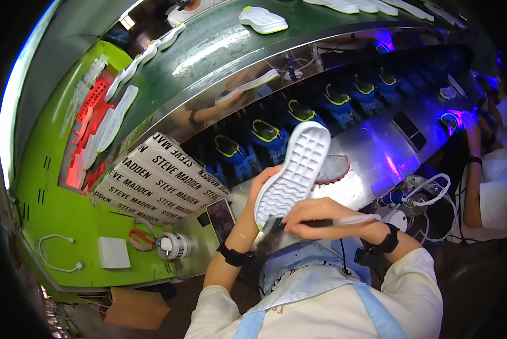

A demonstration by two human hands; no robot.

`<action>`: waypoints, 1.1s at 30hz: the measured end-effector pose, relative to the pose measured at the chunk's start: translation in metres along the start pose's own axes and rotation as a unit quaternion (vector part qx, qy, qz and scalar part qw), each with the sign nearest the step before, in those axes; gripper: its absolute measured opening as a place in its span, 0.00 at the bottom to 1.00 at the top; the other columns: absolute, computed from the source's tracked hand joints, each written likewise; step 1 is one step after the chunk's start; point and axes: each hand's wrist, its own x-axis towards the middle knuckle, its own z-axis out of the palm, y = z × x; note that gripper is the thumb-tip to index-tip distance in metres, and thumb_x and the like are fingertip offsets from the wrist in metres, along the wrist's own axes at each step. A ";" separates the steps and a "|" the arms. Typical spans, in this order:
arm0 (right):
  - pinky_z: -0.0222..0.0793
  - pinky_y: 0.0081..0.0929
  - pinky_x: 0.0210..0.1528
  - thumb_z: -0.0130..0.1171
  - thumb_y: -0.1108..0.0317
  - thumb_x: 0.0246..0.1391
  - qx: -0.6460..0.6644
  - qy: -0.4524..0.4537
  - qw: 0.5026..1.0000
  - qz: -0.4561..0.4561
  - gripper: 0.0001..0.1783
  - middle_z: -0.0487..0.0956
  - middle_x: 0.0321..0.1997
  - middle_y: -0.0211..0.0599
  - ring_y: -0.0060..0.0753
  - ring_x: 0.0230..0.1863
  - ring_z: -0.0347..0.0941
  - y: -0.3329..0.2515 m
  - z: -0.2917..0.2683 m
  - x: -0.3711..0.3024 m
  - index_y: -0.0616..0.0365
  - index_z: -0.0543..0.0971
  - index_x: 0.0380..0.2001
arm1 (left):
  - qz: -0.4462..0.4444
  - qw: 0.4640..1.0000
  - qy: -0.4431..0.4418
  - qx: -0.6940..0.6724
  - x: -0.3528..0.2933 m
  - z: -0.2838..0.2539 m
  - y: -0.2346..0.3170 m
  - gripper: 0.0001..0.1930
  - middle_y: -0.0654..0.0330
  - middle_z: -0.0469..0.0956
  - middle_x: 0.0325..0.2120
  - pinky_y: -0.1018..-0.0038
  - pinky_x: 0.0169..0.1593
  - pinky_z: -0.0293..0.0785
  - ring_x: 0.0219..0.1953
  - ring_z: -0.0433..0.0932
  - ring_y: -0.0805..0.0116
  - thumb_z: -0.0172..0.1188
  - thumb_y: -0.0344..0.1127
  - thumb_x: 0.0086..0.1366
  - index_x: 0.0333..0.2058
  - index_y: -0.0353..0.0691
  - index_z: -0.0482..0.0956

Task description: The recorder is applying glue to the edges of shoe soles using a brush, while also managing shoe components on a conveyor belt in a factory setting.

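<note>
A white shoe sole (296, 172) with a grid and wavy ribs on its upturned face is tilted up in front of me. My left hand (259, 189) grips it by its left edge, the fingers mostly hidden behind it. In my right hand (315, 213) is a dark-headed brush (273, 224), closed in the fingers. Its head touches the sole's lower end, near the heel or toe; which one I cannot tell. Behind the sole, a grey shoe upper with a red edge (335, 169) lies on the metal bench, partly covered.
Shoes (265, 131) with yellow-green collars stand in blue holders along the line. A printed box (152, 178), phone (221, 219), scissors (142, 237) and white-capped jar (174, 246) are at left. More soles (263, 20) lie on the green belt. A co-worker's arm (473, 181) is at right.
</note>
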 end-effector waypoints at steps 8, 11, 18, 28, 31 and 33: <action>0.71 0.24 0.38 0.56 0.72 0.51 0.030 -0.029 0.999 0.000 0.06 0.79 0.33 0.40 0.32 0.35 0.76 0.003 -0.014 -0.004 0.63 0.80 0.31 | -0.153 0.969 0.128 0.148 0.009 0.016 0.007 0.14 0.57 0.79 0.33 0.76 0.41 0.75 0.33 0.79 0.69 0.58 0.37 0.57 0.39 0.35 0.78; 0.72 0.23 0.38 0.57 0.73 0.51 -0.068 -0.128 0.984 0.106 0.06 0.79 0.35 0.39 0.32 0.33 0.77 0.007 -0.021 -0.011 0.62 0.80 0.32 | -0.175 0.946 0.103 0.252 0.006 0.021 0.008 0.12 0.61 0.79 0.32 0.80 0.38 0.75 0.32 0.78 0.74 0.61 0.39 0.57 0.36 0.38 0.79; 0.70 0.22 0.43 0.58 0.72 0.51 -0.029 -0.032 0.997 0.057 0.07 0.79 0.38 0.39 0.26 0.39 0.76 0.027 -0.033 -0.035 0.61 0.81 0.34 | -0.123 0.879 0.122 0.445 0.004 0.018 0.010 0.19 0.59 0.79 0.31 0.80 0.40 0.74 0.33 0.79 0.72 0.57 0.46 0.59 0.42 0.37 0.78; 0.71 0.20 0.33 0.53 0.71 0.55 0.059 0.231 0.943 0.231 0.10 0.79 0.26 0.38 0.25 0.26 0.76 0.031 -0.045 -0.046 0.67 0.80 0.29 | -0.045 0.914 0.158 0.371 -0.017 -0.010 -0.006 0.19 0.53 0.80 0.33 0.72 0.34 0.79 0.30 0.81 0.67 0.55 0.41 0.60 0.43 0.31 0.77; 0.71 0.22 0.36 0.50 0.70 0.57 0.024 0.317 0.944 0.082 0.12 0.79 0.31 0.44 0.29 0.29 0.76 0.013 -0.024 -0.028 0.69 0.79 0.30 | 0.013 0.983 0.133 0.126 -0.024 0.014 -0.005 0.18 0.52 0.80 0.31 0.73 0.32 0.79 0.28 0.81 0.66 0.51 0.42 0.62 0.40 0.30 0.76; 0.73 0.25 0.38 0.48 0.73 0.58 -0.022 0.198 0.980 -0.032 0.11 0.78 0.38 0.46 0.30 0.30 0.77 -0.001 -0.014 -0.023 0.69 0.78 0.35 | 0.141 0.976 0.161 0.048 -0.031 0.039 0.023 0.18 0.51 0.80 0.31 0.72 0.31 0.79 0.26 0.81 0.64 0.49 0.41 0.63 0.39 0.30 0.75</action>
